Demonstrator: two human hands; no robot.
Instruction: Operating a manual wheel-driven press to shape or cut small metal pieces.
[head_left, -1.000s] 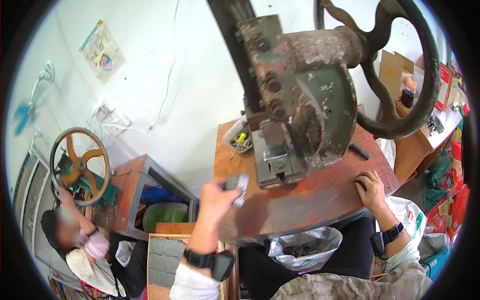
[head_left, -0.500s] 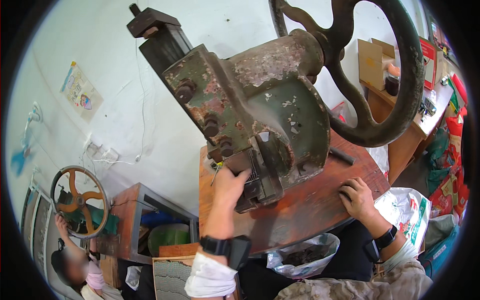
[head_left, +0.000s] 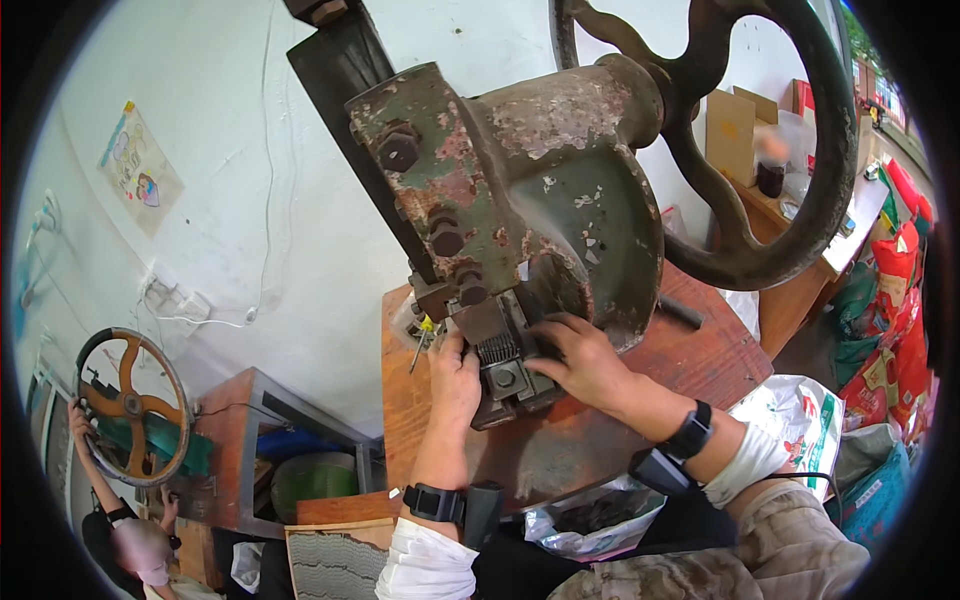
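Note:
A worn green hand press [head_left: 560,130] stands on a reddish wooden tabletop [head_left: 690,360]. Under its ram lies a dark metal die [head_left: 505,378] with a row of fine ridges. At the die's left side is my left hand [head_left: 455,385], its fingers bent closed together; whatever they pinch is hidden. From the other side my right hand [head_left: 590,365] reaches to the die, thumb and fingers apart, the fingertips partly hidden against the metal. A thin tool with a yellow handle [head_left: 427,325] leans beside my left fingers.
The press's large handwheel [head_left: 845,150] rises at upper right. A dark rod [head_left: 681,312] lies on the tabletop. Below the table edge sits a plastic bag [head_left: 600,520] with dark pieces. At far left another person's hand [head_left: 80,422] touches a second handwheel [head_left: 133,405].
My right hand has left the tabletop's right side and come to the die. My left hand has drawn back slightly from under the ram. The view has shifted a little.

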